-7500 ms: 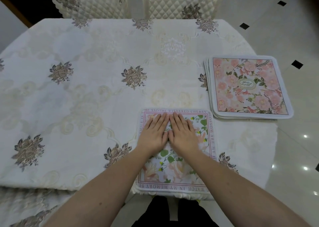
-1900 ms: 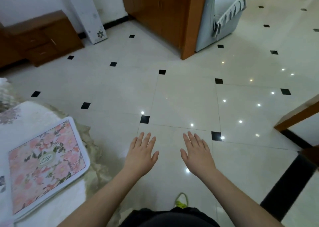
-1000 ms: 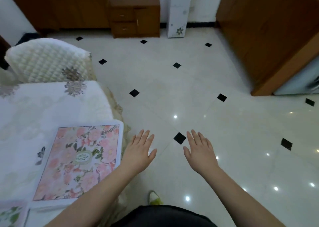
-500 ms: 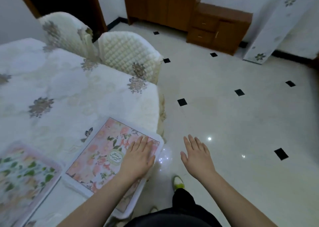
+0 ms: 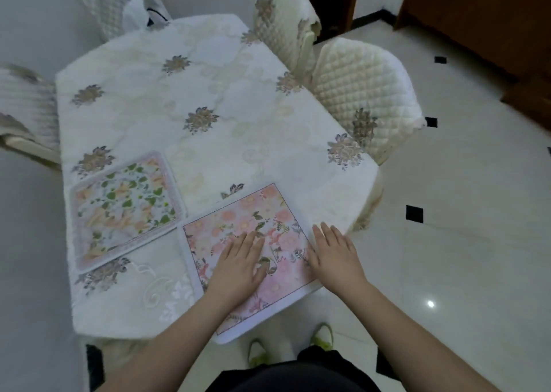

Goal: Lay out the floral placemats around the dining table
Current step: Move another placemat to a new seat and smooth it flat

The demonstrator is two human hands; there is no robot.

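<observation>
Left hand (image 5: 238, 267): flat, fingers straight, resting on pink floral placemat (image 5: 262, 260) overhanging table (image 5: 208, 99) near corner. Right hand (image 5: 335, 254): flat, fingers straight, at its right edge. Green-leaf placemat (image 5: 123, 205): left, farther. Quilted chairs (image 5: 363, 93): far right.

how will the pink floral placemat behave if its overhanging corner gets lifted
The pink floral placemat is probably fairly stiff: its corner juts past the table edge without drooping. It looks thin, so likely light. On the smooth tablecloth it may slide when pushed by the left hand.

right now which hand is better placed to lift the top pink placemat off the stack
Probably the right hand: it sits open at the pink placemat's free right edge. The left hand lies flat on top, weighing it down.
</observation>
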